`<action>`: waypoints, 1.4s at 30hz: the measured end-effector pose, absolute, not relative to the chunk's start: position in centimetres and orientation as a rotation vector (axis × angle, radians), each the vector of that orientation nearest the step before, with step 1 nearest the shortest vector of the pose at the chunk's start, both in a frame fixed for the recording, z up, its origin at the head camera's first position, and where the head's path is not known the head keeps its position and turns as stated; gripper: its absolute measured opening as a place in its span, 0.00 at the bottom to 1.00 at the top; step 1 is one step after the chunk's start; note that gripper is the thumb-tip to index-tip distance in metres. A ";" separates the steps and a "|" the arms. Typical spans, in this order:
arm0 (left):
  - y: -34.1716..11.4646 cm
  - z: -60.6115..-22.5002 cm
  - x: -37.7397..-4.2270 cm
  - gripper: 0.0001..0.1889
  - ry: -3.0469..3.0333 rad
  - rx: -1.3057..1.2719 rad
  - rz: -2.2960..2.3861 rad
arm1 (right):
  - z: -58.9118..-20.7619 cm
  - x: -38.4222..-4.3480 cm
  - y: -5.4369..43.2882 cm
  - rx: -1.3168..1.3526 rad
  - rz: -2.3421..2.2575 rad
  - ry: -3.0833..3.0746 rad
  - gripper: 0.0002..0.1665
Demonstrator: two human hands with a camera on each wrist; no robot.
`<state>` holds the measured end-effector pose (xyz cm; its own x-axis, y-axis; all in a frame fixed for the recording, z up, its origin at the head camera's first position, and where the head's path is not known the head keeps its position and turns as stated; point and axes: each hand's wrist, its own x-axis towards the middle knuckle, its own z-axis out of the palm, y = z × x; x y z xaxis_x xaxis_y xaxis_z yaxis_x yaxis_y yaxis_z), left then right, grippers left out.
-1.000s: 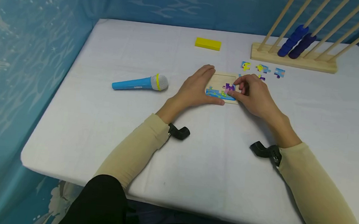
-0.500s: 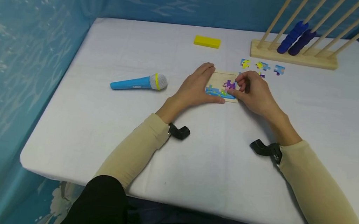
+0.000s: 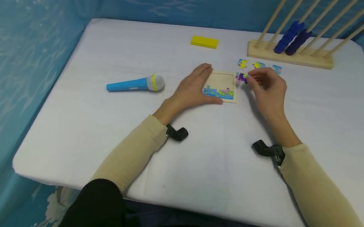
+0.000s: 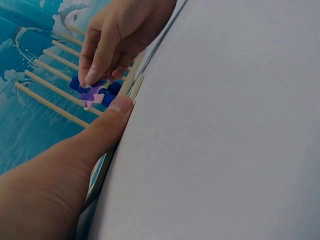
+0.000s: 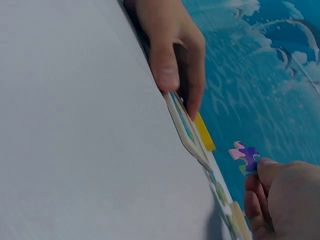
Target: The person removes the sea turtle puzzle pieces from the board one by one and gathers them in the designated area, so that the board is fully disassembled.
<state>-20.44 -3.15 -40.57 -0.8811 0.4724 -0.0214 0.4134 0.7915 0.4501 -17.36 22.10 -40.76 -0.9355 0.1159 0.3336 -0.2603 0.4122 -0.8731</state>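
A wooden puzzle tray (image 3: 220, 79) lies on the table with blue and green pieces (image 3: 215, 93) along its near side and bare wood above them. My left hand (image 3: 190, 87) holds the tray at its left, thumb along the near edge and fingers at the far left corner. Just right of the tray, my right hand (image 3: 269, 93) pinches a purple and pink puzzle piece (image 3: 242, 78) between thumb and fingertips. Both wrist views show that piece (image 5: 246, 157) raised off the table. Several loose puzzle pieces (image 3: 242, 63) lie beyond the right hand, partly covered by it.
A blue toy microphone (image 3: 134, 84) lies left of the left hand. A yellow block (image 3: 204, 42) rests toward the back. At the back right stands a wooden rack (image 3: 289, 57) with upright rods and blue and purple beads (image 3: 288, 38).
My right hand has lifted the purple piece out of the tray and moved it right. It now shows turned differently. The left hand stays on the tray; the head view has shifted slightly.
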 end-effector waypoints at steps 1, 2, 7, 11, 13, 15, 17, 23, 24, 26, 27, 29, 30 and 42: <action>-3.3 -40.5 -20.5 0.66 2.847 0.707 0.667 | -40.6 -17.5 22.5 0.065 1.556 -2.309 0.12; -3.4 -40.5 -20.5 0.66 2.847 0.707 0.667 | -40.5 -17.6 22.9 0.001 1.573 -2.296 0.11; -3.9 -40.8 -20.5 0.65 2.856 0.703 0.672 | -40.2 -18.2 25.3 -0.218 1.592 -2.299 0.11; -4.3 -40.9 -20.5 0.66 2.868 0.698 0.675 | -40.3 -18.6 27.0 -0.332 1.449 -2.443 0.13; -4.3 -41.0 -20.6 0.66 2.878 0.700 0.679 | -40.4 -18.8 27.6 -0.369 1.373 -2.502 0.15; -4.4 -41.0 -20.7 0.66 2.886 0.699 0.683 | -40.5 -19.0 28.0 -0.385 1.306 -2.541 0.16; -4.5 -41.0 -20.7 0.66 2.889 0.693 0.687 | -40.6 -19.1 28.3 -0.383 1.268 -2.554 0.17; -5.1 -41.1 -20.2 0.65 2.897 0.645 0.678 | -41.6 -19.0 28.3 -0.316 1.182 -2.476 0.17; -5.2 -41.1 -20.0 0.65 2.899 0.637 0.675 | -41.8 -19.0 28.3 -0.316 1.168 -2.456 0.17; -5.6 -41.2 -19.7 0.65 2.898 0.626 0.682 | -42.2 -18.9 28.1 -0.340 1.158 -2.426 0.16; -5.7 -41.2 -19.6 0.65 2.898 0.630 0.697 | -42.3 -18.9 28.1 -0.353 1.160 -2.410 0.16; -6.0 -41.3 -19.3 0.65 2.890 0.643 0.746 | -42.4 -18.8 28.0 -0.374 1.161 -2.377 0.16; -6.1 -41.3 -19.1 0.64 2.883 0.642 0.774 | -42.4 -18.8 27.8 -0.367 1.156 -2.359 0.15; -6.0 -42.2 -18.3 0.57 2.833 0.771 0.886 | -41.8 -16.1 20.5 0.108 1.308 -2.361 0.10</action>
<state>-18.28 -6.04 -42.20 -0.8709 0.4855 0.0759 0.4422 0.7068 0.5522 -16.08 20.46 -41.81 -0.9016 0.1394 0.4094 -0.2731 0.5505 -0.7889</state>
